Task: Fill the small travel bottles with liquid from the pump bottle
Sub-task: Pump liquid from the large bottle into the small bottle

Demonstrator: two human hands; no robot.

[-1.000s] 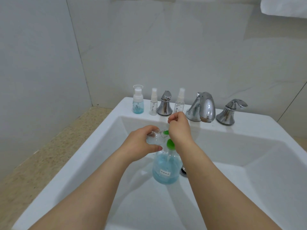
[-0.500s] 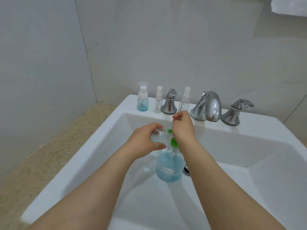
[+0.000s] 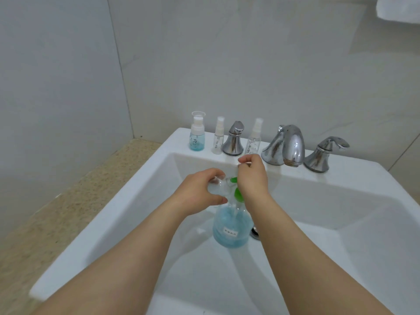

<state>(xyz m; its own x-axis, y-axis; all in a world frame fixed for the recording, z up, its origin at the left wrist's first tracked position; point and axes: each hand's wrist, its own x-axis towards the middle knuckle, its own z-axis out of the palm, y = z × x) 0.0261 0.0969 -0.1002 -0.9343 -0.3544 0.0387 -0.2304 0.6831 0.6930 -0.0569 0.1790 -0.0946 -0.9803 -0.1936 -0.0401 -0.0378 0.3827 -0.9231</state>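
1. White sink (image 3: 123, 201) fills lower frame, its basin deep and square.
2. Chrome spout (image 3: 288, 144) stands on the back ledge, right of centre.
3. Two chrome handles: left handle (image 3: 233, 139) and right handle (image 3: 322, 153), one on each side of the spout.
4. Metal drain (image 3: 255, 233) is partly visible on the basin floor.
5. Pale tiled wall (image 3: 227, 53) runs across the top.
6. Beige speckled surface (image 3: 56, 212) lies at left.
7. White cloth (image 3: 402, 7) shows in the upper right corner.

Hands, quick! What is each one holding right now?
Left hand: fingers curled round a small clear bottle.
Right hand: fingers pinch a small clear piece, over the pump bottle.
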